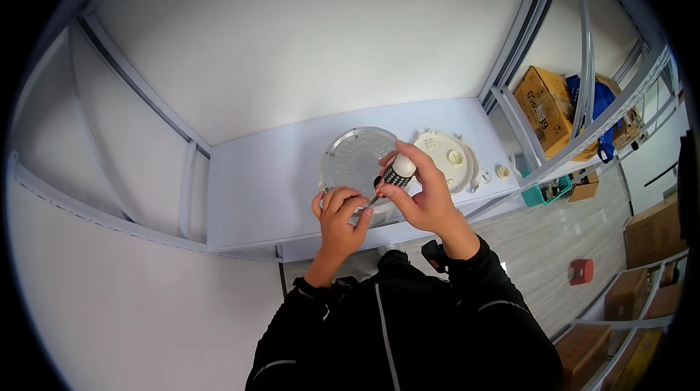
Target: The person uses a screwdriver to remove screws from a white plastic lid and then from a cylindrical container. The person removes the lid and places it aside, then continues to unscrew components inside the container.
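My right hand [425, 198] is wrapped round a screwdriver [399, 172] with a white end cap, a black-and-white checkered grip and a red part near its thin shaft. The shaft slants down and left, its tip close to the thumb and forefinger of my left hand [341, 222]. Bent and spread apart, the left fingers rest at the near edge of a round, clear ribbed cover [356, 160]. Whether a small part sits at the tip cannot be seen. To the right lies a white round housing [440, 150], with a cream round piece [455, 157] inside it.
A small cream ring [503, 171] lies near the right end of the white table [255, 187]. Grey metal posts frame both sides. Cardboard boxes [545, 110] occupy a shelf at right, above a teal basket [543, 192]. A red stool [581, 272] stands on the floor.
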The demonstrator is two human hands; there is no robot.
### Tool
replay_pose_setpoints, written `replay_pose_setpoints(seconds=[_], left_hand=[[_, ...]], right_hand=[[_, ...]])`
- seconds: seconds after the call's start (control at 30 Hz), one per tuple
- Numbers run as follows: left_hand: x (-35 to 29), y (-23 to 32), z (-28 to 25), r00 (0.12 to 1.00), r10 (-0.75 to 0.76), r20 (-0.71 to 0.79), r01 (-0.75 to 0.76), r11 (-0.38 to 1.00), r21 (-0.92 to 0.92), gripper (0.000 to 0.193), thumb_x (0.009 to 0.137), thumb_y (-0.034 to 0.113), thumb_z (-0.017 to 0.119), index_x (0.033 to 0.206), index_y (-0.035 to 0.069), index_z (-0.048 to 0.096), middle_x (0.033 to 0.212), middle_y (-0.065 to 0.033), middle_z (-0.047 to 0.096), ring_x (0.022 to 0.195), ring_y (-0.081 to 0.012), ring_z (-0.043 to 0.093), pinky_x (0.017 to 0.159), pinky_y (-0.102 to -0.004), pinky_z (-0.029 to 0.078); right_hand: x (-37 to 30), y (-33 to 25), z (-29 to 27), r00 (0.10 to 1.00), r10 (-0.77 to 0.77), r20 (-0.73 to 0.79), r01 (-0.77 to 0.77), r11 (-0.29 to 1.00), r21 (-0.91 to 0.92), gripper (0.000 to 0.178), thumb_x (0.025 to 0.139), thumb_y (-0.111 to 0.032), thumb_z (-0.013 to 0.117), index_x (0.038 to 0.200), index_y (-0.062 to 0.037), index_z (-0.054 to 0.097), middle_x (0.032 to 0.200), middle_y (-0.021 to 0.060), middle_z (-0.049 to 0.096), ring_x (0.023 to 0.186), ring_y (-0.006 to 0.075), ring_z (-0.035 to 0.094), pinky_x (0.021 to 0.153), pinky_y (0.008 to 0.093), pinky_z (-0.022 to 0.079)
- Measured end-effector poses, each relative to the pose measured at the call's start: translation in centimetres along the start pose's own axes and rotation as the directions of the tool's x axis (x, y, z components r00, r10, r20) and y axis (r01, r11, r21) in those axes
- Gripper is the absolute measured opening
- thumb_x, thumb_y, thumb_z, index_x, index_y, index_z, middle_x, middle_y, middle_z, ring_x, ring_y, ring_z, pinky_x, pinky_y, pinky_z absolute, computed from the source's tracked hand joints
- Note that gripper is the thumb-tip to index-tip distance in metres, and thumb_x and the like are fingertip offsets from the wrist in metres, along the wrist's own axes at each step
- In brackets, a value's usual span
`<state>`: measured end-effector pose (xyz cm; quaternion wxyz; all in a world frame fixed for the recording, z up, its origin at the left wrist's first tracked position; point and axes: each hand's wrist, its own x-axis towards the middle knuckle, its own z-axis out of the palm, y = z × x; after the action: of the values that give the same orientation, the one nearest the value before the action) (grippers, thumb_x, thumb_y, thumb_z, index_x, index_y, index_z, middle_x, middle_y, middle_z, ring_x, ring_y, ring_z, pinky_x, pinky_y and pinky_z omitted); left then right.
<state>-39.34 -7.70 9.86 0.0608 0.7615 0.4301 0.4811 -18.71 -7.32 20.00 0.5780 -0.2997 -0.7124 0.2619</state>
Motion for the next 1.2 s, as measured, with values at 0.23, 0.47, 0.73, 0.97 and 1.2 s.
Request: replay_pose_setpoints(seconds=[0.23,0.47,0.73,0.97,1.2], left_hand=[[-0.3,0.2,0.5,0.998,-0.031,0.046,0.031,1.0,0.002,0.017,0.092,0.025,0.077,0.104,0.015,0.071,0.119,-0.0019,0.064,0.124,-0.0253,0.057,0.118,-0.0551,0.022],[-0.3,0.3,0.4,0.996,-0.044,0.077,0.043,0.999,0.01,0.017,0.095,0.028,0.074,0.105,0.015,0.07,0.12,-0.0028,0.062,0.124,-0.0256,0.055,0.119,-0.0556,0.02],[-0.6,-0.1,0.5,0.996,-0.033,0.087,0.032,0.999,0.014,0.017,0.097,0.029,0.073,0.106,0.015,0.071,0.121,-0.0023,0.062,0.126,-0.0252,0.055,0.122,-0.0566,0.017],[-0.6,0.0,0.4,0.996,-0.026,0.082,0.025,1.0,0.019,0.017,0.098,0.029,0.073,0.107,0.015,0.071,0.123,-0.0023,0.062,0.127,-0.0251,0.055,0.122,-0.0571,0.017],[-0.6,-0.1,0.5,0.995,-0.028,0.098,0.027,0.999,0.017,0.016,0.097,0.027,0.074,0.107,0.015,0.07,0.123,-0.0022,0.062,0.128,-0.025,0.054,0.122,-0.0578,0.017]], right_hand=[[-0.2,-0.2,0.1,0.999,0.046,0.014,-0.046,0.999,-0.016,0.069,0.094,-0.012,0.086,0.155,-0.0036,0.053,0.123,0.0147,0.076,0.099,0.0254,0.071,0.086,0.0349,0.056],[-0.1,-0.1,0.1,1.0,0.015,0.009,-0.015,1.0,-0.027,0.07,0.094,-0.013,0.087,0.155,-0.0045,0.053,0.124,0.0148,0.076,0.1,0.026,0.072,0.086,0.0352,0.057],[0.5,-0.7,0.0,0.999,0.032,0.041,-0.03,0.998,-0.054,0.069,0.09,-0.012,0.089,0.151,-0.0041,0.058,0.121,0.0159,0.075,0.098,0.0295,0.072,0.085,0.0365,0.057],[1.7,-1.4,0.0,0.988,-0.151,0.035,0.155,0.948,-0.277,0.07,0.08,-0.013,0.098,0.142,-0.0033,0.065,0.109,0.0136,0.076,0.093,0.0255,0.074,0.083,0.0348,0.058],[1.7,-1.7,0.7,0.989,-0.145,-0.027,0.124,0.914,-0.386,0.072,0.074,-0.018,0.101,0.137,-0.0041,0.07,0.104,0.0125,0.073,0.088,0.0243,0.069,0.078,0.0344,0.056]])
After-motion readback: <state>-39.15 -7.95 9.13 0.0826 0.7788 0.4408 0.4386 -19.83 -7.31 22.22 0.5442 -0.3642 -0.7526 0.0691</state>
